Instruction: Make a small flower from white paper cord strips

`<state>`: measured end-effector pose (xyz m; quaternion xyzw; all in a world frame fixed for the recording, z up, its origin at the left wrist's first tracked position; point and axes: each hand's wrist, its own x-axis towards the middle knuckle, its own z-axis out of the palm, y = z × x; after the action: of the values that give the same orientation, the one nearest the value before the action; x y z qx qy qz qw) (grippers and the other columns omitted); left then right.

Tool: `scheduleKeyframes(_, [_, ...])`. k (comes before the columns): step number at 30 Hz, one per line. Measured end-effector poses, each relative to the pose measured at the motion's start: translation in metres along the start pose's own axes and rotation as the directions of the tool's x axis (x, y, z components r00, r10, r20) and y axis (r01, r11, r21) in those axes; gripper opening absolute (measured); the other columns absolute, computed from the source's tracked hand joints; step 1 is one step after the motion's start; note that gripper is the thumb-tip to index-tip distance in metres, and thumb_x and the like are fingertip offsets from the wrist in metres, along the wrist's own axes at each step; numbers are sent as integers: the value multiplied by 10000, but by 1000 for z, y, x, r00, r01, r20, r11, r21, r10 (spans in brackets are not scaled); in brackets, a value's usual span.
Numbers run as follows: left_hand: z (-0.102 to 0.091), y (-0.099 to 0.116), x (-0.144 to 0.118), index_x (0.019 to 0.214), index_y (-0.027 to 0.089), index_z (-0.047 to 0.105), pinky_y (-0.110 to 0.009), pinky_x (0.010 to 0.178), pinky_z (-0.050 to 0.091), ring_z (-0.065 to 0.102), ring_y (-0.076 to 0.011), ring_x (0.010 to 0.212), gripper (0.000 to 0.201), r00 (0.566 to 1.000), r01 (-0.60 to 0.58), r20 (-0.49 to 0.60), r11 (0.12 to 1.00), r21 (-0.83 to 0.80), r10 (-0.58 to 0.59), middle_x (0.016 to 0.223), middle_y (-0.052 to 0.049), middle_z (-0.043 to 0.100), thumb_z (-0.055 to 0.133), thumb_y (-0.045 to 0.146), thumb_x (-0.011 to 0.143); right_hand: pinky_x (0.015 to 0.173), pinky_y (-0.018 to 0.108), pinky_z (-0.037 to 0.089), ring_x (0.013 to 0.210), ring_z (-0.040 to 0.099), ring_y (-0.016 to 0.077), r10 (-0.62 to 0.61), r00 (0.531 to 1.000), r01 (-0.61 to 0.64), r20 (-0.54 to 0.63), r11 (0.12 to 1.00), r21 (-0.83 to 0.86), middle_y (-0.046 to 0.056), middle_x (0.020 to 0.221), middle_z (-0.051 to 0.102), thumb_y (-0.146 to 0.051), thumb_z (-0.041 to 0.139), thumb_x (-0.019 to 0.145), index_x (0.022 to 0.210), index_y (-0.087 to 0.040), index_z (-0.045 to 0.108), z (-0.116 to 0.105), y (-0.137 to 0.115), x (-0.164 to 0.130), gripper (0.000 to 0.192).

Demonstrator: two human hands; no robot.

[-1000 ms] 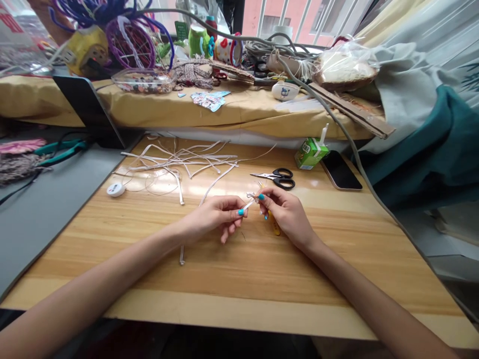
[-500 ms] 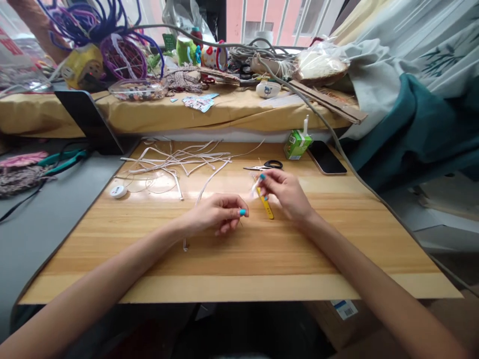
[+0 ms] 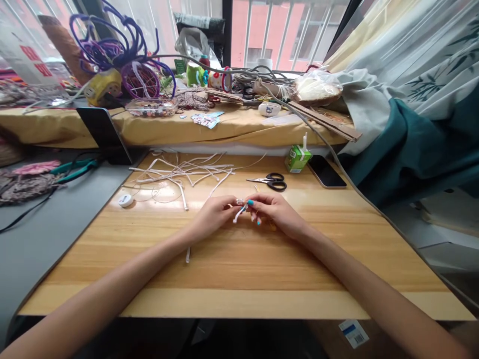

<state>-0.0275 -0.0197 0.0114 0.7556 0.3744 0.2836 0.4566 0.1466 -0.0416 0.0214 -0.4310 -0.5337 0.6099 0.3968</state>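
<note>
A short piece of white cord (image 3: 239, 213) is pinched between the fingertips of both hands over the middle of the wooden board, one end hanging down towards me. My left hand (image 3: 214, 215) grips it from the left, its fingers curled together. On the other side my right hand (image 3: 279, 212) holds the cord between thumb and forefinger, with the other fingers bent beneath. Below the right hand lies a yellow strip-like tool (image 3: 272, 226), mostly hidden. Black-handled scissors (image 3: 275, 181) rest just beyond the hands.
Loose white cords (image 3: 183, 172) lie tangled at the back left near a small white round container (image 3: 125, 200). A green drink carton (image 3: 298, 158) and a phone (image 3: 326, 171) sit at the back right. Behind them runs a cluttered ledge (image 3: 239, 124); a grey cable (image 3: 359, 187) crosses on the right.
My right hand has brought the white cord left and nearer to me, and my hands, apart before, now meet on it. The view has tilted slightly upward.
</note>
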Motion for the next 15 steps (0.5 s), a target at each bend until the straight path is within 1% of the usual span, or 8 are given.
scheduleKeyframes(2, [1,0,0,767,146,611,-200,557,376,496,-107,612,223,999,-38,-20,996,82,40,692,-15,593,445,293,790,467,175,394,507,509,56,21,1000,-22,12,1000,18,-21,605,567,-327,602,678,761,-138,607,2,0,0,206])
scheduleKeyframes(3, [1,-1,0,740,148,616,-209,592,382,508,-117,645,226,998,-51,-19,994,99,53,685,-14,598,441,280,791,467,177,395,505,509,57,21,1000,-21,3,1000,22,-20,614,571,-330,604,672,755,-139,604,3,0,1,208])
scheduleKeyframes(5, [0,-1,0,742,152,621,-221,637,388,525,-127,677,204,998,-54,-13,993,103,55,705,-14,613,441,239,786,464,179,396,503,507,58,-4,999,5,-54,1000,15,-16,633,574,-337,606,662,750,-139,595,3,2,4,216])
scheduleKeyframes(7, [-1,0,1,741,155,619,-230,658,390,532,-134,694,177,999,-37,-21,991,125,40,719,-18,621,451,197,773,449,180,390,481,493,58,-47,990,42,-134,998,-37,-17,614,563,-346,598,668,751,-135,585,0,6,7,227])
scheduleKeyframes(9, [-2,0,1,744,157,612,-236,665,391,528,-139,710,164,996,-30,-77,982,186,45,746,-27,617,452,184,771,438,186,386,456,482,62,-93,980,71,-175,989,-128,-20,581,547,-361,569,696,771,-134,577,-3,10,8,239])
scheduleKeyframes(11, [-2,0,1,817,165,599,-240,659,389,505,-127,676,172,980,-34,-179,960,278,87,805,-36,596,434,204,791,449,196,398,463,492,72,-131,979,94,-156,970,-224,-14,587,547,-376,533,730,801,-142,572,-4,13,7,247])
scheduleKeyframes(13, [0,-1,0,946,180,561,-242,643,387,465,-102,608,206,954,-43,-262,930,365,146,902,-45,558,416,240,812,444,198,400,469,500,80,-150,979,104,-141,951,-293,-11,595,545,-388,502,754,815,-153,571,-5,14,3,252])
scheduleKeyframes(15, [2,-2,0,1035,195,513,-241,629,387,432,-84,568,250,944,-71,-264,905,420,197,973,-52,522,428,280,816,428,195,385,456,490,81,-165,977,106,-135,926,-362,-16,580,532,-381,482,771,807,-158,573,-3,13,0,243])
